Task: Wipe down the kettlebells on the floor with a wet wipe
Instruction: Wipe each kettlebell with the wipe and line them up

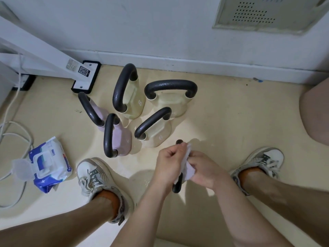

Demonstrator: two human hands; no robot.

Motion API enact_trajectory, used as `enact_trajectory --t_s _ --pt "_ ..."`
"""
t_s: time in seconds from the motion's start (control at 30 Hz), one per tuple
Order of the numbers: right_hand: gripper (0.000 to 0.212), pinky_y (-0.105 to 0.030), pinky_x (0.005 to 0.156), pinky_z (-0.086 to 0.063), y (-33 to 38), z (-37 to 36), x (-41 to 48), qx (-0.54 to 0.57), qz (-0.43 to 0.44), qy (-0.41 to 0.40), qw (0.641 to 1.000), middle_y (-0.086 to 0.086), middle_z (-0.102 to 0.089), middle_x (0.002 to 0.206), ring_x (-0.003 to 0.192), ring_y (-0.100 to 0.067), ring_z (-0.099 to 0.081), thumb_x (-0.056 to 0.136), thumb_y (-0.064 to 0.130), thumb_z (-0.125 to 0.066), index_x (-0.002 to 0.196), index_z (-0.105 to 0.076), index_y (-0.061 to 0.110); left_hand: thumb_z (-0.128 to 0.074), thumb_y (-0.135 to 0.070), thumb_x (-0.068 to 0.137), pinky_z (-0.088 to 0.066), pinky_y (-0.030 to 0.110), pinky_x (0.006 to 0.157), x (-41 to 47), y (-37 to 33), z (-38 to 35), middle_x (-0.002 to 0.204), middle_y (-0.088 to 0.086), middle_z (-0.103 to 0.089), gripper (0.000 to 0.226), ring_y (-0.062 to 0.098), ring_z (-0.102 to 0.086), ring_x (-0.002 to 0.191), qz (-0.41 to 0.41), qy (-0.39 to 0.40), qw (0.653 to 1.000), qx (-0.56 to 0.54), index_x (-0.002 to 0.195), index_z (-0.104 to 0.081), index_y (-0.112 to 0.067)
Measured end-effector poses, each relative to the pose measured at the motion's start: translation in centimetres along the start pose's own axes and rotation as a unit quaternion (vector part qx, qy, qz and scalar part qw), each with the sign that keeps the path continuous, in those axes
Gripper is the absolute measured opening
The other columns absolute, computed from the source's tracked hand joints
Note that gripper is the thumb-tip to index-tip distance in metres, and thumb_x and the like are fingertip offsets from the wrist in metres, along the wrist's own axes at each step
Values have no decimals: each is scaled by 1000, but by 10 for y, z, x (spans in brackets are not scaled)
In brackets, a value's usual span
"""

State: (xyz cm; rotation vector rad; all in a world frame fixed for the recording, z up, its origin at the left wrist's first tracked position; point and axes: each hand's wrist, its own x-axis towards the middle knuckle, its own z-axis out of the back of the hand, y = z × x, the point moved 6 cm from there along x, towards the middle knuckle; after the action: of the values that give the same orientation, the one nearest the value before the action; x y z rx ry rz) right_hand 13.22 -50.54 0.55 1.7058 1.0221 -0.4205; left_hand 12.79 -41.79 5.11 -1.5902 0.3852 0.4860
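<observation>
Several kettlebells stand on the beige floor: two pink ones at the left, a cream one marked 8, a wide cream one and a cream one marked 6. Between my feet is another kettlebell with a dark handle, mostly hidden by my hands. My left hand grips that handle near its top. My right hand holds a white wet wipe pressed against the handle.
A blue and white wet wipe pack lies at the left with its lid open. White cables run along the left edge. A white frame foot stands by the wall. My shoes flank the work spot; a pinkish round object is at the right.
</observation>
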Motion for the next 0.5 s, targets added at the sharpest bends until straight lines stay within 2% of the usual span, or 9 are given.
enact_trajectory --t_s 0.03,0.1,0.13,0.2,0.27,0.3,0.37,0.43,0.5 --pt "13 -43 79 -43 -3 4 -2 97 -9 17 995 -16 -52 84 84 -29 -53 73 4 -56 85 -62 5 -56 -31 98 -43 26 55 -3 3 -6 52 9 -55 46 16 -52 53 -9 5 1000 29 61 -59 -4" --pt "33 -37 96 -42 -8 4 -4 267 -29 36 963 -14 -55 99 102 -27 -56 66 4 -70 98 -61 7 -53 -29 99 -48 29 66 -7 11 -15 66 9 -66 35 13 -59 65 -30 12 996 82 73 -69 -10" --pt "46 -36 103 -39 -10 3 -5 312 -35 33 949 -17 -57 109 115 -29 -55 63 4 -69 107 -59 7 -51 -27 100 -50 30 75 -9 15 -19 78 10 -69 30 14 -63 74 -34 12 994 99 84 -71 -11" --pt "54 -38 107 -39 -14 5 -6 344 -39 -8 938 -24 -55 128 128 -33 -51 72 7 -52 125 -55 3 -47 -21 101 -50 26 85 -14 19 -24 96 9 -70 23 15 -65 92 -42 12 991 123 102 -69 -14" --pt "56 -38 100 -44 -18 7 -8 342 -52 -54 937 -25 -56 134 125 -33 -55 87 23 -38 135 -51 -2 -43 -14 100 -49 26 84 -20 16 -27 101 2 -66 21 10 -62 89 -63 26 984 164 110 -60 -22" --pt "58 -37 98 -45 -19 7 -9 321 -62 -70 942 -22 -59 132 123 -30 -58 93 37 -37 135 -52 1 -41 -11 99 -49 27 83 -22 17 -27 106 0 -62 26 9 -60 86 -66 38 978 193 117 -55 -25" --pt "67 -34 92 -47 -21 6 -9 264 -67 -86 958 -12 -66 123 114 -24 -62 93 60 -40 130 -58 6 -39 -12 92 -49 27 87 -22 14 -24 114 2 -60 47 14 -60 92 -59 61 969 234 137 -45 -22" --pt "62 -29 74 -51 -22 3 -8 204 -46 -110 972 -8 -70 105 95 -21 -66 92 59 -47 124 -63 8 -42 -12 81 -53 30 87 -16 12 -11 101 5 -70 56 18 -66 93 -40 52 970 232 135 -53 -23" --pt "43 -24 60 -53 -25 -3 -6 146 -3 -167 975 -6 -74 84 73 -16 -71 97 46 -48 108 -69 10 -52 -6 84 -57 24 70 -12 6 10 82 0 -73 40 13 -69 73 -37 -25 975 216 115 -67 -27"
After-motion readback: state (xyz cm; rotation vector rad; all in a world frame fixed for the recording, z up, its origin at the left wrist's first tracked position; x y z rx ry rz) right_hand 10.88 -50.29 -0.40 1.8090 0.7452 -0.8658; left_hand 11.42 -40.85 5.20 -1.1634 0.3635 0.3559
